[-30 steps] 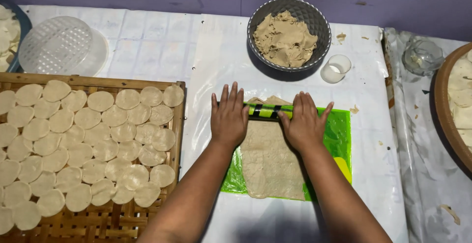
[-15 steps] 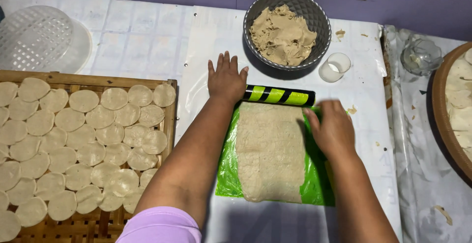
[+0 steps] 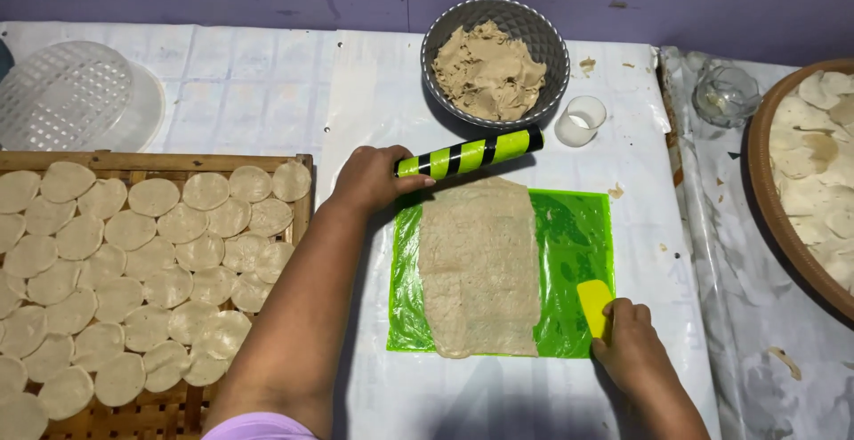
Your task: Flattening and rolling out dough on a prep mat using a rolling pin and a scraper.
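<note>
A flat rectangle of beige dough (image 3: 480, 266) lies on a green plastic sheet (image 3: 574, 244). At the sheet's far edge my left hand (image 3: 369, 177) grips one end of a green-and-black striped rolling pin (image 3: 471, 153), which is tilted and lifted toward the bowl. My right hand (image 3: 632, 347) is at the sheet's near right corner, holding a small yellow scraper (image 3: 594, 305) whose blade rests on the green sheet.
A grey bowl of dough (image 3: 494, 62) and a small white cup (image 3: 580, 120) stand behind the sheet. On the left, a wooden rack (image 3: 160, 162) holds several dough discs. A clear mesh cover (image 3: 67, 93) sits far left; a round tray of discs (image 3: 774, 217) and a glass (image 3: 725, 93) are right.
Both hands were rolling the pin over the dough. The right hand has left the pin, moved to the near right corner and picked up the yellow scraper; the left hand now grips the pin's end.
</note>
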